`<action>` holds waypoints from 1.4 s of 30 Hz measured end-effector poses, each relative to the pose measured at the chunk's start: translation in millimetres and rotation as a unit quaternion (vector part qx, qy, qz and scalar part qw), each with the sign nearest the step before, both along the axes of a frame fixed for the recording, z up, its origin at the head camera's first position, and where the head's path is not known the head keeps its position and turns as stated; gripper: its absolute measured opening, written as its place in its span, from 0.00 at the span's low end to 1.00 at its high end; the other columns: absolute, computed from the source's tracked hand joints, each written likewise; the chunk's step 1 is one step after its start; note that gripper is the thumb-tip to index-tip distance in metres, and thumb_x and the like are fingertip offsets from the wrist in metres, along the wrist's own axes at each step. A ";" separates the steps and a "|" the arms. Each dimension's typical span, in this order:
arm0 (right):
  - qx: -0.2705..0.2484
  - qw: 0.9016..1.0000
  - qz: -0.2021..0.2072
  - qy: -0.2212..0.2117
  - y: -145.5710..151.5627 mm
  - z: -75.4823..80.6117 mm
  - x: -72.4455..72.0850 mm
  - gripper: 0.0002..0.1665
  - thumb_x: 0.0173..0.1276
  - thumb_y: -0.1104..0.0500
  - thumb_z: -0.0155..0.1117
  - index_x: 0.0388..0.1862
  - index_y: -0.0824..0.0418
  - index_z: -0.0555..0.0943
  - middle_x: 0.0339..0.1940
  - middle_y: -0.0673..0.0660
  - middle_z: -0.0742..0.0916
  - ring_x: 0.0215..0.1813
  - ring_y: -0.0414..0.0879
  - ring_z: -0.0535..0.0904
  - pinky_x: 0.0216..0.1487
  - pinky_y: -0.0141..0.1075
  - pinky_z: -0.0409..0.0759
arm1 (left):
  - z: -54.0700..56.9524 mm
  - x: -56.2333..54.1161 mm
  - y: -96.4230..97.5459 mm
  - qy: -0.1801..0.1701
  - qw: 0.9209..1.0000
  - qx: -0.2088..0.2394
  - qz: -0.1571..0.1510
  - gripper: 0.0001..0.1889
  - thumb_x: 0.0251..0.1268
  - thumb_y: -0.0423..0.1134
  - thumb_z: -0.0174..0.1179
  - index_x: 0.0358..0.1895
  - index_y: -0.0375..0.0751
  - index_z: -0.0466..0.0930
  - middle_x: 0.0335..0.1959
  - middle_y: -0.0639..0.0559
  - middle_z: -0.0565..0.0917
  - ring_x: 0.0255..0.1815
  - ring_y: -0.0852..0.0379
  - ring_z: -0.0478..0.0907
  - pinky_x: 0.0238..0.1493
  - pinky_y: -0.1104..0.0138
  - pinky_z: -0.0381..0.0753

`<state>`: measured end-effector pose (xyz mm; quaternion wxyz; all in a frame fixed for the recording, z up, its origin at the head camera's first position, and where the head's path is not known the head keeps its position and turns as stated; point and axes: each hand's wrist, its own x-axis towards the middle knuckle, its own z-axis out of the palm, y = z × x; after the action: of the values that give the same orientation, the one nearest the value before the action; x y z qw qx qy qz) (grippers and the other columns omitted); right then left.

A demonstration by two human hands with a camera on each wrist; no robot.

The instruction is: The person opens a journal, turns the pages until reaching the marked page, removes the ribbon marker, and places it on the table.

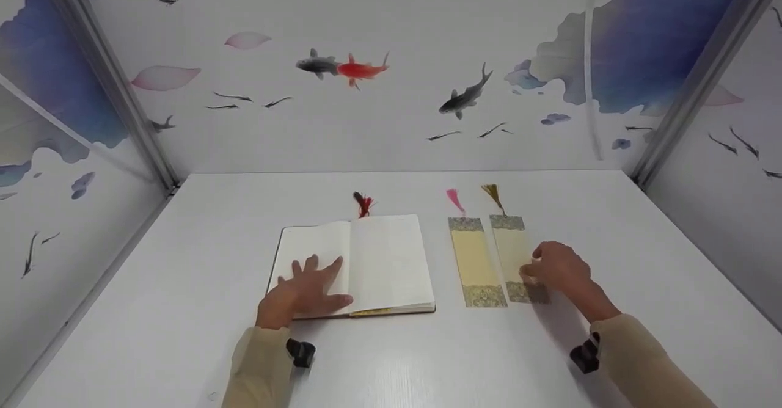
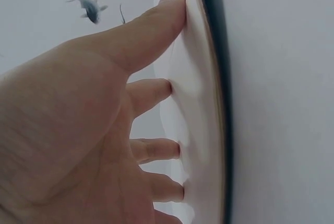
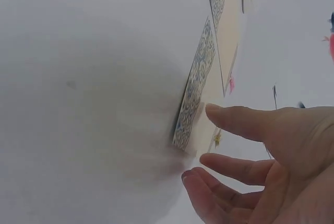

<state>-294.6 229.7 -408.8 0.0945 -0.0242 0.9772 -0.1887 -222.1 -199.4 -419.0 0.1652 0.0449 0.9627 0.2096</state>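
An open notebook (image 1: 391, 261) with blank pages lies on the table. My left hand (image 1: 311, 292) rests on its left page with fingers spread; in the left wrist view the fingertips (image 2: 169, 88) press the paper. To the right lie two cream bookmarks with patterned bands: one with a pink tassel (image 1: 454, 200), the other, the right bookmark (image 1: 510, 243), with an olive-gold tassel (image 1: 492, 196). Over this one's lower right edge is my right hand (image 1: 562, 267), its fingers loosely bent. In the right wrist view, thumb and fingers stand apart; whether they touch the bookmark is unclear.
A red and dark tassel (image 1: 363, 204) sticks out above the notebook's top edge, and a yellow patterned strip (image 1: 372, 312) shows at its bottom. White panels with painted fish and petals (image 1: 366, 127) wall the white table (image 1: 391, 365) at back and sides.
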 end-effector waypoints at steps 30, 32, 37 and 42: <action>-0.100 0.959 0.250 0.092 -103.7 -1.8 42.7 0.43 0.67 0.51 0.71 0.77 0.57 0.66 0.78 0.60 0.69 0.79 0.62 0.62 0.74 0.67 0.58 | -0.3 -2.1 1.0 -0.008 1.000 -0.012 0.010 0.46 0.66 0.65 0.56 0.81 0.50 0.50 0.81 0.28 0.45 0.79 0.20 0.36 0.69 0.23 0.41; -0.096 0.956 0.262 0.091 -111.3 -1.4 43.4 0.43 0.66 0.51 0.72 0.77 0.57 0.66 0.78 0.60 0.69 0.79 0.62 0.62 0.74 0.66 0.59 | 0.5 -1.5 1.1 -0.007 1.000 -0.012 0.012 0.46 0.67 0.65 0.56 0.81 0.50 0.50 0.81 0.29 0.45 0.79 0.21 0.36 0.69 0.23 0.41; -0.083 0.952 0.284 0.084 -129.1 -3.0 43.1 0.45 0.64 0.51 0.73 0.77 0.57 0.66 0.79 0.59 0.68 0.80 0.61 0.60 0.74 0.67 0.58 | 0.9 -0.5 2.2 -0.005 1.000 -0.010 0.011 0.46 0.67 0.64 0.57 0.81 0.50 0.50 0.81 0.28 0.46 0.79 0.20 0.36 0.69 0.23 0.41; -0.085 0.943 0.312 0.072 -144.3 -5.6 40.4 0.46 0.63 0.49 0.74 0.77 0.56 0.66 0.80 0.59 0.66 0.80 0.61 0.60 0.73 0.68 0.58 | -0.3 -1.3 2.2 -0.004 1.000 -0.014 0.010 0.45 0.67 0.63 0.57 0.81 0.50 0.50 0.81 0.28 0.46 0.79 0.20 0.37 0.69 0.23 0.42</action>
<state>-254.2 85.4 -414.4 0.0757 -0.3495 0.9050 -0.2302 -223.5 -197.3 -419.3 0.1674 0.0320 0.9653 0.1980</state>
